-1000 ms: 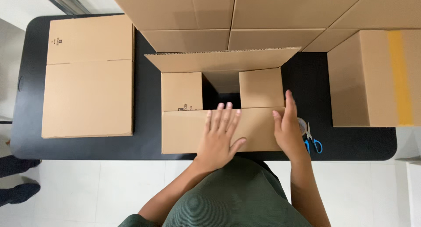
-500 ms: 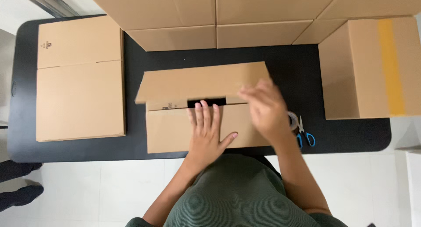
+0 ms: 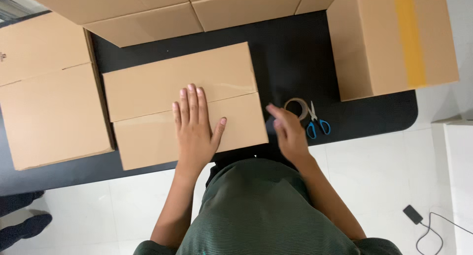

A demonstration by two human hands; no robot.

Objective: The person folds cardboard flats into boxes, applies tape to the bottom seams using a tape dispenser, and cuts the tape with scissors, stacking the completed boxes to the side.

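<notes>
— Box (image 3: 182,104) flaps shut, lying on the black counter (image 3: 290,63) in front of a person in a green shirt. Where are the hands?

— Left hand (image 3: 194,122) lies flat on the seam, fingers spread, gripping nothing. Right hand (image 3: 288,129) hovers off the box's right edge, fingers loosely open, empty.

— What lies beside it?

— Tape roll (image 3: 296,108) and blue-handled scissors (image 3: 315,123), just past the right hand. More boxes ring the counter; a flat one (image 3: 49,107) sits left.
</notes>
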